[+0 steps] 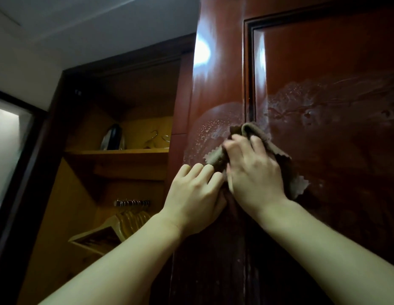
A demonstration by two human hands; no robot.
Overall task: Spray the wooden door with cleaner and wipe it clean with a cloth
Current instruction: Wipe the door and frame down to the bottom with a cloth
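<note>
From the head camera, the wiping step is under way: a right hand [255, 170] presses a crumpled brown cloth [246, 133], zigzag-edged and soft, against a glossy reddish wooden door [323, 62] filling the right of the scene. The left hand [196, 192] rests just beside it, fingers curled, apparently steadying the cloth's lower edge. Foamy cleaner film [323, 100] streaks the recessed panel; sweeping right across it likely comes next
</note>
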